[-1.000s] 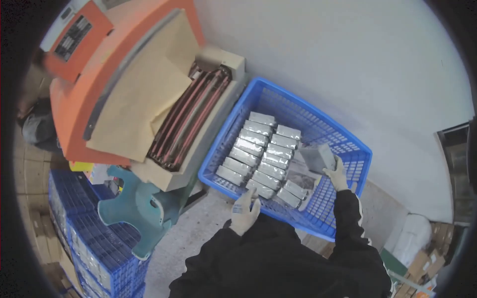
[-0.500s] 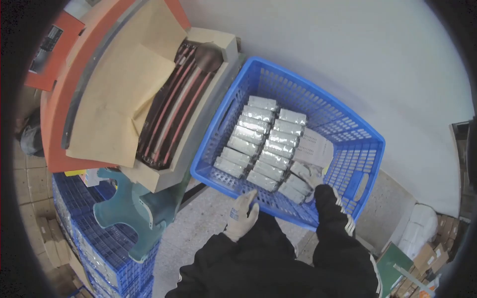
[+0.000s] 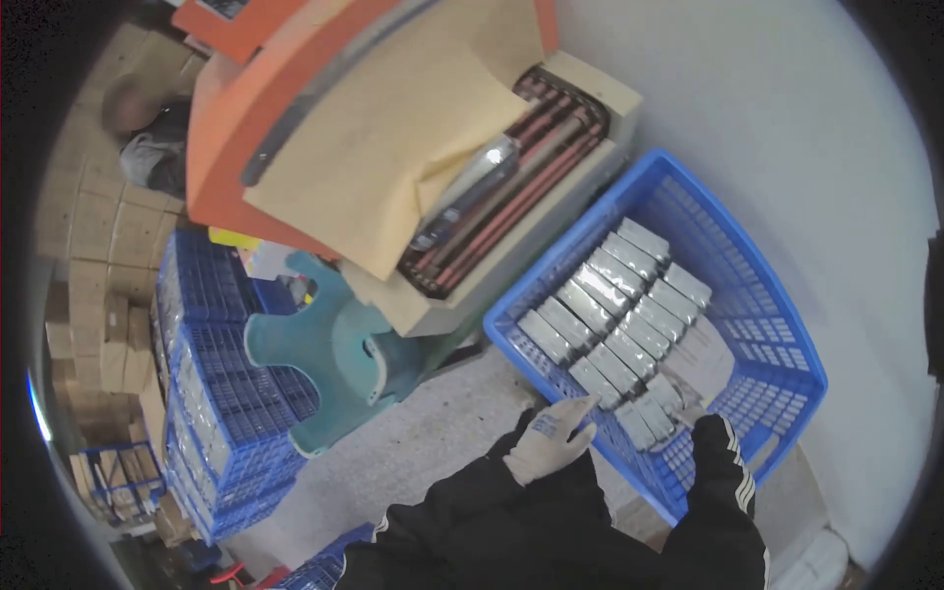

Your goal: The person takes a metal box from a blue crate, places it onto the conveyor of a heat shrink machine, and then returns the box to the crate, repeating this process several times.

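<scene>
Many silver packs (image 3: 619, 359): standing side by side in two long rows inside the blue basket (image 3: 798, 433), with a short third row at the end nearest the person.
Printed sheet (image 3: 706, 356): lying in the basket beside the packs; its lines are too faint to read.
Glove mark: small blue print on the back of the left hand (image 3: 551, 442), too blurred to make out.
Left fingers: loosely spread, thumb apart, holding nothing, at the basket's near rim; whether they touch it I cannot tell.
Right hand (image 3: 692, 413): inside the basket at the short row; its fingers are largely hidden, so I cannot tell whether they grip a pack.
Right sleeve (image 3: 723, 472): black, with white stripes.
Rollers (image 3: 556, 147): a single shiny pack (image 3: 482, 172) lies on them, at the edge of the beige flap (image 3: 393, 128) of the orange machine (image 3: 221, 167).
Machine panel (image 3: 224, 6): dark, cut off by the frame's top edge, unreadable.
Blue crates (image 3: 231, 403): stacked left of the teal stool (image 3: 339, 349); pale contents show through the slotted walls.
</scene>
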The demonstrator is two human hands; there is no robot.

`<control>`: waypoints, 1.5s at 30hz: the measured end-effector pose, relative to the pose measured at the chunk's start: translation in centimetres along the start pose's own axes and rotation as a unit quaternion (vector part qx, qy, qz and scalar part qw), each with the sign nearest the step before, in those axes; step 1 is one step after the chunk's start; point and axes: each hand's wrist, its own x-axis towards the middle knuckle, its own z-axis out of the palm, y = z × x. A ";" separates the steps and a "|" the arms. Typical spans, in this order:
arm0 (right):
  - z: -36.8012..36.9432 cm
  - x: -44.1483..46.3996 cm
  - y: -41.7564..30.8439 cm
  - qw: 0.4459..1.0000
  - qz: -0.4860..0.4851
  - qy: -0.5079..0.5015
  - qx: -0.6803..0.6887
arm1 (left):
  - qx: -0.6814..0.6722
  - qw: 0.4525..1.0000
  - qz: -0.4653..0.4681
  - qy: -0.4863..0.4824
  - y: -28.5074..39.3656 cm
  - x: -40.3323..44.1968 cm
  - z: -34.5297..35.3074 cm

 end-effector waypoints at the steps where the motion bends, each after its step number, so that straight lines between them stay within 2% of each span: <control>1: 0.1 0.8 0.1 1.000 -0.007 -0.017 -0.022 | -0.050 0.998 -0.025 0.007 0.6 0.5 -1.1; 3: -1.4 2.4 -2.3 0.996 -0.028 -0.038 -0.070 | -0.126 0.990 -0.059 0.037 1.0 1.6 -3.5; 5: -2.5 1.3 -7.5 0.981 0.070 -0.024 -0.177 | -0.294 0.924 -0.067 0.237 -2.2 2.8 -4.4; 6: -3.5 1.6 -11.0 0.975 0.086 -0.010 -0.206 | -0.331 0.896 -0.056 0.292 -2.1 3.6 -6.3; 7: -3.3 2.3 -13.3 0.993 -0.097 0.052 -0.034 | -0.289 0.876 -0.093 0.375 -1.1 3.9 -8.3; 8: -3.4 2.8 -15.9 0.944 -0.279 0.111 0.139 | -0.245 0.847 -0.124 0.455 0.2 4.2 -10.6; 9: -4.7 1.7 -21.5 0.888 -0.375 0.145 0.222 | -0.222 0.829 -0.126 0.498 1.3 4.8 -12.8; 12: -8.6 -7.2 -42.2 0.832 -0.428 0.290 0.201 | -0.182 0.819 -0.116 0.531 1.9 6.0 -16.3; 15: -9.5 -5.8 -49.4 0.739 -0.502 0.438 0.101 | -0.181 0.830 -0.058 0.525 1.5 7.5 -16.6; 17: -8.0 -5.1 -49.6 0.784 -0.444 0.426 0.084 | -0.166 0.829 -0.056 0.531 -0.1 7.5 -13.6; 18: -8.6 -6.1 -50.4 0.782 -0.438 0.435 0.084 | -0.158 0.829 -0.036 0.536 0.5 7.8 -13.8; 20: -8.7 -9.6 -48.1 0.863 -0.364 0.245 0.251 | -0.170 0.838 -0.106 0.507 3.3 5.9 -11.7; 21: -8.9 -10.6 -46.3 0.876 -0.336 0.196 0.286 | -0.179 0.841 -0.126 0.495 3.6 5.1 -10.1; 23: -9.7 -11.2 -42.3 0.872 -0.307 0.088 0.371 | -0.110 0.875 -0.071 0.466 2.4 3.9 -6.5; 24: -10.1 -12.1 -38.3 0.877 -0.270 0.071 0.391 | -0.112 0.889 -0.070 0.438 2.1 3.0 -3.5; 26: -11.7 -14.2 -32.4 0.885 -0.242 0.093 0.385 | -0.056 0.949 0.007 0.310 0.9 2.4 -0.5; 27: -12.0 -15.4 -29.1 0.891 -0.220 0.103 0.385 | -0.054 0.962 0.024 0.265 0.5 2.0 0.9; 29: -12.1 -17.2 -22.7 0.869 -0.195 0.190 0.413 | 0.007 0.981 0.076 0.178 -0.5 2.0 2.5; 30: -12.2 -17.4 -19.7 0.865 -0.185 0.212 0.416 | 0.017 0.984 0.088 0.155 -0.7 2.2 2.6; 32: -12.7 -16.5 -13.3 0.897 -0.108 0.298 0.307 | 0.076 0.981 0.117 0.131 -0.4 2.5 2.4; 36: -12.1 -12.8 -6.8 0.909 -0.043 0.374 0.177 | 0.203 0.969 0.132 0.046 -1.2 2.9 2.8; 39: -9.5 -7.7 -3.2 0.933 -0.044 0.338 0.116 | 0.253 0.955 0.147 0.035 -1.5 3.3 2.9; 41: -7.6 -6.4 -3.5 0.973 0.022 0.202 0.109 | 0.275 0.946 0.161 0.062 -1.2 3.3 3.0; 45: -3.8 -1.5 -1.4 0.986 0.045 0.107 0.121 | 0.286 0.948 0.135 0.045 -0.5 3.7 3.2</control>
